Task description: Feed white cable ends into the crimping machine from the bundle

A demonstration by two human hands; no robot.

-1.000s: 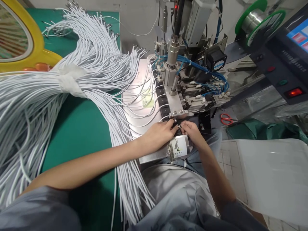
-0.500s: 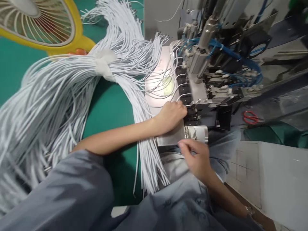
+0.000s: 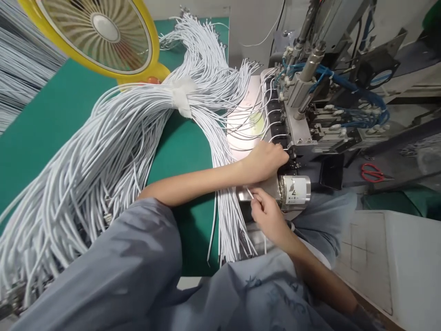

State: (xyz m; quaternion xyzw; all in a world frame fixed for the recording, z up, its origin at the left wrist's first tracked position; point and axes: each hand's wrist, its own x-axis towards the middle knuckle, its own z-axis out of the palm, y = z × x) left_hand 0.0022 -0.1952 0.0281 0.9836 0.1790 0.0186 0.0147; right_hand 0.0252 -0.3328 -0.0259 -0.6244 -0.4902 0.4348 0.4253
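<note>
A big bundle of thin white cables, tied with a white band, fans across the green table. My left hand rests curled at the front of a metal machine, against its black fixture blocks, where several cable ends are plugged in. My right hand is below it, pinching the end of one white cable between thumb and fingers, close to a metal cylinder with a label. What my left fingers hold is hidden.
A yellow fan stands at the back left. Blue air hoses run over the machine. Red scissors lie to the right. A white plastic bin sits at the lower right. My lap in grey clothing fills the bottom.
My right hand left the fixture, dropped back, and now pinches a single cable end. My left hand stays at the fixture. My head has turned left, bringing the fan into view.
</note>
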